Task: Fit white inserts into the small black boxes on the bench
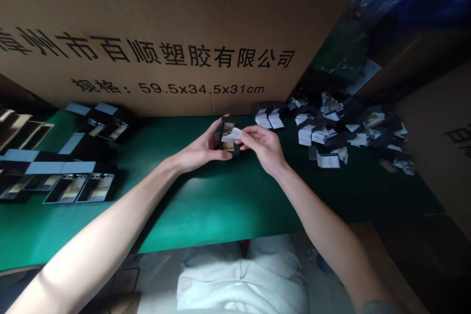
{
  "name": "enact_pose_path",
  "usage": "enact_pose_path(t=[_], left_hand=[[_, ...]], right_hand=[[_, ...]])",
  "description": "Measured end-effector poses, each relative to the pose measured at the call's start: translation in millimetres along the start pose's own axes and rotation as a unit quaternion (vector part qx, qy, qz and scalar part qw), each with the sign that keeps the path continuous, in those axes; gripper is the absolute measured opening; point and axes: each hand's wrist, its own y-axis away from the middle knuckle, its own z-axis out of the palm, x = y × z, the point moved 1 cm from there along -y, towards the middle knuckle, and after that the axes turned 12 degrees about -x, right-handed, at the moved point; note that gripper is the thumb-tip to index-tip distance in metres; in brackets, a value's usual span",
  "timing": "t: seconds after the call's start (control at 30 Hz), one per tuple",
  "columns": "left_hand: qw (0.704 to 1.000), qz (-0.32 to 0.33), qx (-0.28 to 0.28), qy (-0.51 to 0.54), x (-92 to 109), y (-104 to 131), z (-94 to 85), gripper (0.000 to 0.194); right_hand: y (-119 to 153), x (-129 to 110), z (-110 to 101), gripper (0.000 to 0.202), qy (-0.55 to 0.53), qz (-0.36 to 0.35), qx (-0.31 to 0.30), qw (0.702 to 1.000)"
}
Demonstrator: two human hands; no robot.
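Over the green table, my left hand is closed around a small black box whose open side shows a pale yellowish inside. My right hand pinches a folded white paper piece between thumb and fingers. That paper lies across the front of the box, partly covering its opening; whether it reaches inside I cannot tell. Beyond my right hand stand two small black boxes with white flaps.
A large cardboard carton with printed characters stands behind the green table. Several black boxes with openings line the left side. Many small black-and-white boxes are heaped at the right, beside another carton.
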Motion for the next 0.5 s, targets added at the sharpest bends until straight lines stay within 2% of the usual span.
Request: enact_pose_path(t=[0.17,0.33,0.43,0.5], left_hand=[[0.999,0.013,0.032,-0.015,-6.3,-2.0,-1.6,0.098],[0.999,0.028,0.026,-0.028,-5.4,-2.8,1.0,0.08],[0.999,0.022,0.03,-0.008,-5.8,-3.3,0.9,0.084],[0.999,0.021,0.041,0.011,-6.5,-3.6,0.0,0.091]], right_hand=[[6.9,1.4,5.8,0.03,0.105,-0.073,0.035,0.991],[12.8,5.6,5.5,0.021,0.248,-0.136,0.056,0.957],[15.0,7.1,4.7,0.024,0.329,-0.16,0.041,0.93],[15.8,8.3,4.5,0.025,0.348,-0.16,0.025,0.923]])
